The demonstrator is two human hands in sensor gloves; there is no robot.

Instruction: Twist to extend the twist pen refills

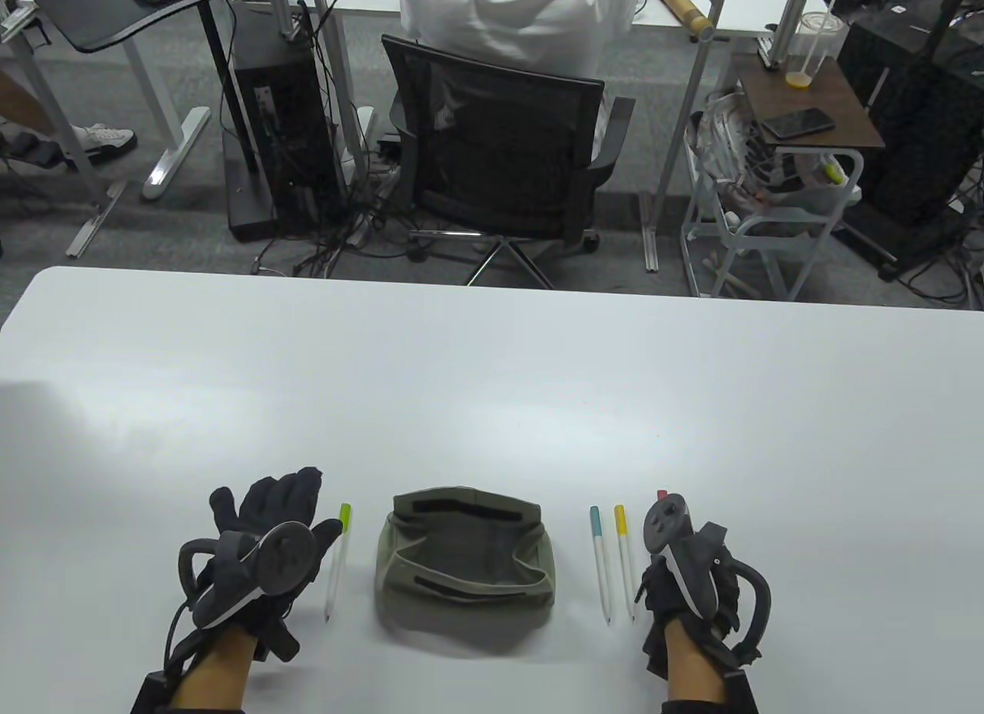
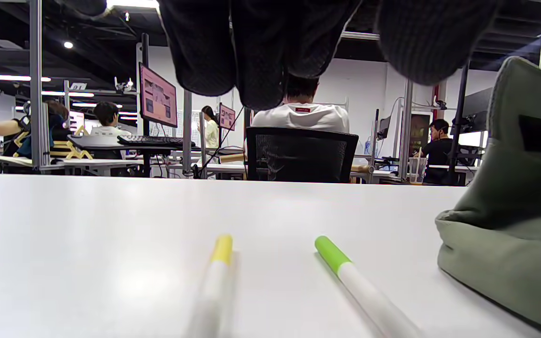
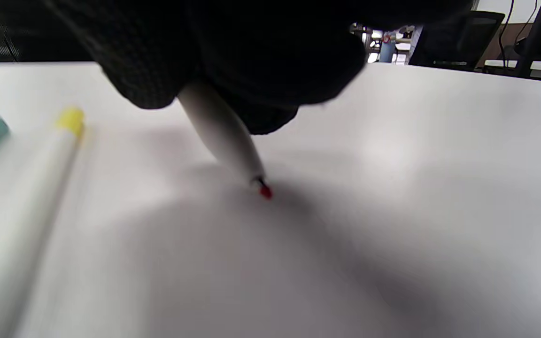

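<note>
My right hand [image 1: 667, 585] grips a white twist pen with a red end [image 1: 662, 496], mostly hidden under the tracker. In the right wrist view the pen [image 3: 226, 136] sticks out of my fingers [image 3: 251, 51] with its red tip [image 3: 265, 191] showing close to the table. A teal-capped pen [image 1: 600, 564] and a yellow-capped pen [image 1: 624, 560] lie just left of that hand. My left hand [image 1: 269, 506] is open and holds nothing, its fingers stretched forward. A green-capped pen [image 1: 336, 560] lies right of it. The left wrist view shows that pen [image 2: 345, 267] and another yellow-capped pen [image 2: 219, 263] below my fingers [image 2: 261, 51].
An olive fabric pouch [image 1: 465, 560] lies open between my hands; it also shows in the left wrist view [image 2: 510, 225]. The white table [image 1: 492, 376] stretches away beyond them. A black office chair [image 1: 507, 161] with a seated person stands past the far edge.
</note>
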